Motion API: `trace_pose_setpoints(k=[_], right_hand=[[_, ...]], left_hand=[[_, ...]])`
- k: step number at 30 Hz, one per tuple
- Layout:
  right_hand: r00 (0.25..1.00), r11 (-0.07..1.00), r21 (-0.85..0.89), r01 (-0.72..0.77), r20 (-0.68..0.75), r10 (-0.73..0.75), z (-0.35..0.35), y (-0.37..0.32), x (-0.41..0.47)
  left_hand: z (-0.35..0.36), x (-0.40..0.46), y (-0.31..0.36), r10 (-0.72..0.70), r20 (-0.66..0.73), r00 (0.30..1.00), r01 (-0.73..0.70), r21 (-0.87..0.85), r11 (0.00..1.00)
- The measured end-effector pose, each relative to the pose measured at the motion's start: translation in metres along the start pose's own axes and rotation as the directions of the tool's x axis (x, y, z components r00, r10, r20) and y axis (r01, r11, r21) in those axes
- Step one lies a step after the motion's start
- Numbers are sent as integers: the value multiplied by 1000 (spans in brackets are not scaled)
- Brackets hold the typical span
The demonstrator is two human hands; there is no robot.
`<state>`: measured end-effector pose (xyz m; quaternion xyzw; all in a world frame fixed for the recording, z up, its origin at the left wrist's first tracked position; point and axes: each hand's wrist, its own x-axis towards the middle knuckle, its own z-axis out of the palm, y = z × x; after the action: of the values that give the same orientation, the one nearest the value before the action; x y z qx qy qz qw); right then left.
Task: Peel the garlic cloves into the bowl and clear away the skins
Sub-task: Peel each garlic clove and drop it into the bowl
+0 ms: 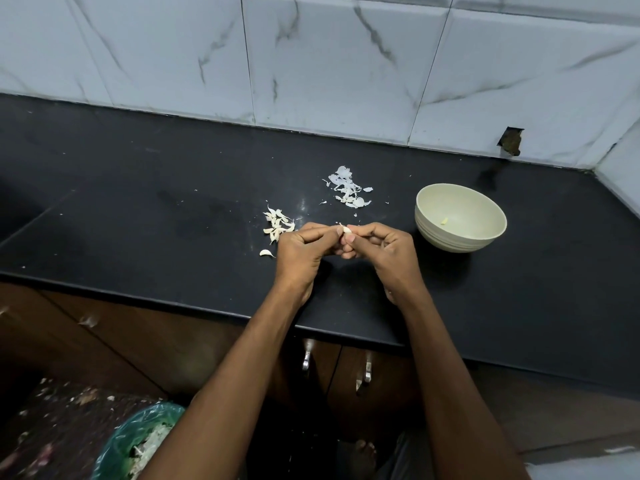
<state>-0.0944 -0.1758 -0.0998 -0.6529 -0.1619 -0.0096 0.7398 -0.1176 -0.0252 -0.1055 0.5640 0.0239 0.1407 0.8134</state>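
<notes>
Both hands [343,249] pinch one small, whitish, partly skinned garlic clove [347,230].

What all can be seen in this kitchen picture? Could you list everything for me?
bowl: one, pale cream, on the counter's right side, one small peeled piece inside
garlic cloves: a small pile, whitish, on the counter just left of the hands
garlic skins: one loose heap, white, behind the hands
counter: one, black
wall tiles: white, grey-veined, behind the counter
cabinet handles: two, metal, below the counter
bin: one, green liner, on the floor lower left, scraps inside
clove in hand: one, white, pinched between both hands
left hand: pinches the clove
right hand: pinches the clove
</notes>
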Motion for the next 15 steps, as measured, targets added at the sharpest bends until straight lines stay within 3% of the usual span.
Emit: trace_pose_setpoints(k=[15], right_hand=[[960, 953, 133, -271, 113, 257, -4, -6, 7]], left_hand=[[7, -4, 6, -21, -57, 998, 30, 157, 987]])
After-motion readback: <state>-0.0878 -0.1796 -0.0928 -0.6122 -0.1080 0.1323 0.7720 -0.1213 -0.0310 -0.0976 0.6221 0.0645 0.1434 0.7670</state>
